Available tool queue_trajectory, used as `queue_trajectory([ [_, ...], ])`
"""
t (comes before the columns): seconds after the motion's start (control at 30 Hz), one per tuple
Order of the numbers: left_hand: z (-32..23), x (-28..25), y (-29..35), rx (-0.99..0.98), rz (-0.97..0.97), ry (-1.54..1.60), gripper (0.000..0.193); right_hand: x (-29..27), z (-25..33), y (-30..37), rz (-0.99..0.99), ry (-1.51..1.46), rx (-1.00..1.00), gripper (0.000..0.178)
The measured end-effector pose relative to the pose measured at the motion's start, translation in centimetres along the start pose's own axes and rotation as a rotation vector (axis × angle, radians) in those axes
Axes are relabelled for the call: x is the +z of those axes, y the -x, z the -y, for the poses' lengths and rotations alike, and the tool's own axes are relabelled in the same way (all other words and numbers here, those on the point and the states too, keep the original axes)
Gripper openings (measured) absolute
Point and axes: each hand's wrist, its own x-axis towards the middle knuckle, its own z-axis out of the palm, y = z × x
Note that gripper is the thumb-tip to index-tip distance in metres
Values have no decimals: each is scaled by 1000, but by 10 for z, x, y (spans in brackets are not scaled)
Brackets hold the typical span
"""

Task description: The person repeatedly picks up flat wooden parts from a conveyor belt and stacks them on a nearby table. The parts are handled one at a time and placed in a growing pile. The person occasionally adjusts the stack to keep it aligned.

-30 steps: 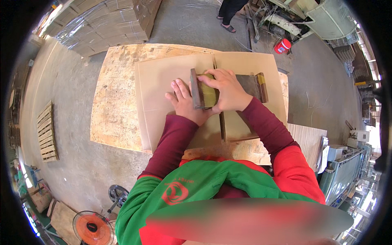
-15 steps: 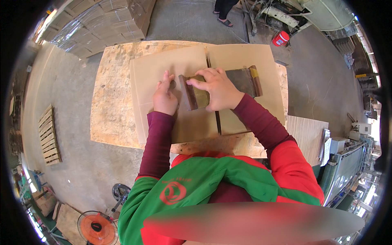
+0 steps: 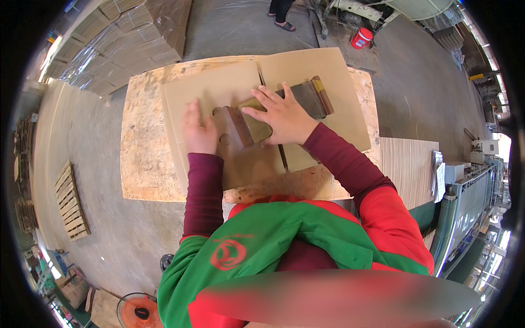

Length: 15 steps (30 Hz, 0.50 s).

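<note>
A long dark, flat piece (image 3: 310, 100) with brown end strips and yellowish patches lies slantwise over the cardboard sheet (image 3: 306, 65). My right hand (image 3: 281, 117) rests across its middle, fingers spread and thumb apart, covering part of an olive-coloured section. The brown strip (image 3: 238, 127) at its left end is smeared by motion. My left hand (image 3: 201, 131) is open over the cardboard just left of that strip, its fingers extended and somewhat blurred. A dark narrow slot (image 3: 283, 158) runs through the cardboard beneath my right hand.
Under the cardboard is a worn wooden tabletop (image 3: 139, 136). Wrapped cardboard stacks (image 3: 131, 38) stand at the far left, a slatted pallet (image 3: 71, 201) nearer. A red bucket (image 3: 361, 38) and another person's feet (image 3: 284, 25) are beyond the table. An orange fan (image 3: 141, 312) is at lower left.
My left hand's fingers have straightened and come apart; the thumb now stands away from them. My right hand stays across the dark piece with its fingers spread wider. The whole view has shifted slightly.
</note>
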Motion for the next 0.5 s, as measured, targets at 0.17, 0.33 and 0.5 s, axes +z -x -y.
queue_trajectory([
  [0.17, 11, -28, -16, -552, -21, -368, 102, -19, -13, 30, -303, -98, 112, 74],
  [0.33, 46, -50, -33, -551, 269, 138, 109, -23, -132, 105, -858, -168, 649, 67],
  [0.5, 73, -39, -30, -466, 291, 494, 70, 48, -185, 144, -277, -1352, 1104, 65],
])
